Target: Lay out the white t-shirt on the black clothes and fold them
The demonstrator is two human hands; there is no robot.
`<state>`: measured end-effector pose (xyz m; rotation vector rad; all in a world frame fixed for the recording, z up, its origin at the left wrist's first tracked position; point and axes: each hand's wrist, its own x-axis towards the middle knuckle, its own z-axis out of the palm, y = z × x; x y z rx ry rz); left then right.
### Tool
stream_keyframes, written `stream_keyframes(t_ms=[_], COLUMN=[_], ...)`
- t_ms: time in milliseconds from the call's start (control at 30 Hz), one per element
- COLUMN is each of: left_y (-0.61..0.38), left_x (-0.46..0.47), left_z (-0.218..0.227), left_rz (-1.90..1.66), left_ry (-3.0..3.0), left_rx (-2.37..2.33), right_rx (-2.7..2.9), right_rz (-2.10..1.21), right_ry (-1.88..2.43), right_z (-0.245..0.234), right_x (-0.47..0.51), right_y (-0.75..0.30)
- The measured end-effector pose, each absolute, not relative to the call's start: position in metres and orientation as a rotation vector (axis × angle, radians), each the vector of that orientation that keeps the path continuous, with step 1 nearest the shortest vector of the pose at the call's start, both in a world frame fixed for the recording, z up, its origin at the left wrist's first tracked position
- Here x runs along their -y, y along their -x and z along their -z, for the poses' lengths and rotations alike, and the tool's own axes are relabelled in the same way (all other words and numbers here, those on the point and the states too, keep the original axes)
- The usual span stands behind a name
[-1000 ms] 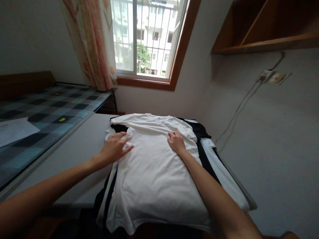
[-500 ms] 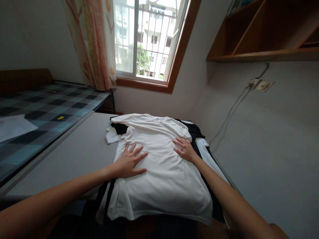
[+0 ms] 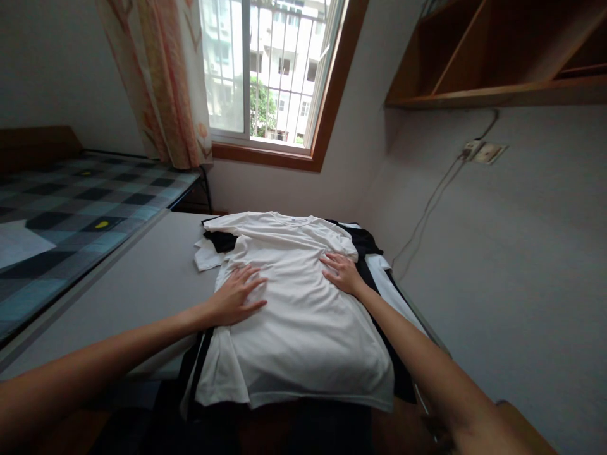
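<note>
A white T-shirt (image 3: 294,316) lies spread out with its collar towards the window and its hem hanging over the near table edge. My left hand (image 3: 234,296) rests flat on the left part of the shirt, fingers spread. On the right side, below the sleeve, my right hand (image 3: 342,273) lies on the fabric with its fingers apart. Beneath the white shirt are other garments: black cloth (image 3: 365,240) shows at the right, and a white sleeve (image 3: 207,254) sticks out at the left. Creases run across the shirt between my hands.
The grey table (image 3: 137,284) extends left beside a bed with a checked cover (image 3: 118,196), where a white sheet of paper (image 3: 23,243) lies. A wall stands close on the right, with a socket and cable (image 3: 488,153) under a wooden shelf (image 3: 497,95). A curtain (image 3: 165,82) hangs by the window.
The whole view has shifted slightly, so everything sits a little further left and higher. Both hands stay on the white T-shirt, and the left hand's fingers look slightly less spread.
</note>
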<state>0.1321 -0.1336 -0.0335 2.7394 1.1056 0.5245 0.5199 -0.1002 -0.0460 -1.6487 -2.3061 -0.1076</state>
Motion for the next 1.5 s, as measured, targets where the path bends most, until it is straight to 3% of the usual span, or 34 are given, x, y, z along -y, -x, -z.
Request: stream_keyframes(t_ms=[100,233,533,700,933,1233,1500], left_y=[-0.115,-0.094,-0.119,-0.121,-0.131,-0.087,-0.007], left_x=[0.131,0.123,0.12,0.114,0.13,0.113,0.066], left_z=[0.035,0.029,-0.015,-0.018,0.013,0.015,-0.008], left_rz=[-0.723,-0.626,-0.738,-0.647,-0.543,-0.83,-0.75], left_ry=[-2.566,-2.089,-1.164,-1.471,-2.23,-1.884,-1.668], left_rx=[-1.44,-1.846,-1.413,-1.493,-1.507,-1.498,-1.716], right_rx=[2.339,2.351,2.288,2.287,2.313,2.218,2.107], right_rz=[0.114,0.111,0.066,0.062,0.103,0.077,-0.057], right_ry=[1.606,1.563,1.585,1.611,1.651,1.759,1.929], right_z=[0.048,0.051,0.052,0.05,0.048,0.045,0.036], right_x=[0.1,0.099,0.102,0.107,0.113,0.117,0.103], right_y=[-0.527,-0.534,-0.533,-0.533,-0.528,-0.489,-0.393])
